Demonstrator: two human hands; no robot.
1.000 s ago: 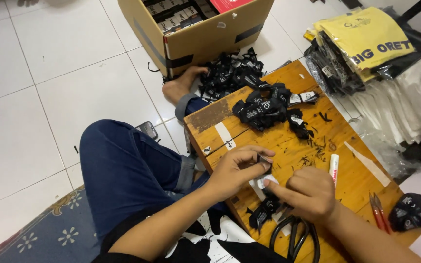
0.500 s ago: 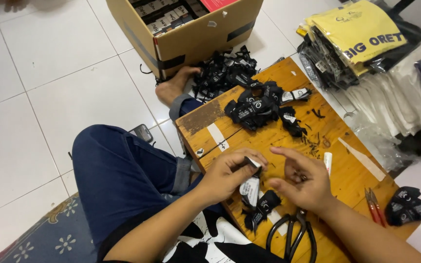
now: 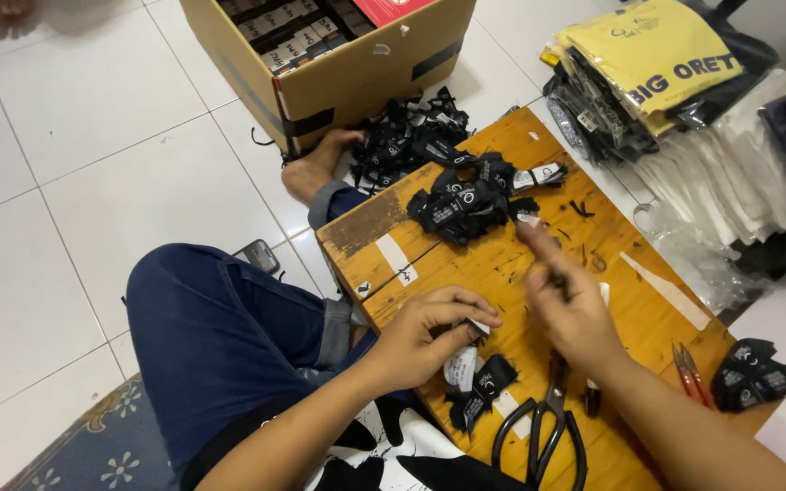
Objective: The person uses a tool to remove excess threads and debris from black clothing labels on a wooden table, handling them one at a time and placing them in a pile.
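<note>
A: In the head view we see the left hand (image 3: 425,336) pinching a small black label with a white tag (image 3: 477,325) between thumb and fingers, low on the wooden board (image 3: 502,264). The right hand (image 3: 568,305) is lifted over the board with one finger stretched toward the pile of black labels (image 3: 466,205). It is blurred, so we cannot tell if it holds anything.

B: What could go wrong, in our judgement?

A: The label is thin and held only at its edge, so it may slip out. Also the black scissors (image 3: 543,436) lie just beside the right wrist, and a careless sweep could push them off the board.

B: And around it?

A: A few loose labels (image 3: 479,391) lie under the left hand. Red snips (image 3: 689,368) rest near the right edge, more labels (image 3: 761,373) beyond them. A cardboard box (image 3: 338,82) stands on the floor, near a bare foot (image 3: 316,164). The pile sits between the right hand and the far end of the board
</note>
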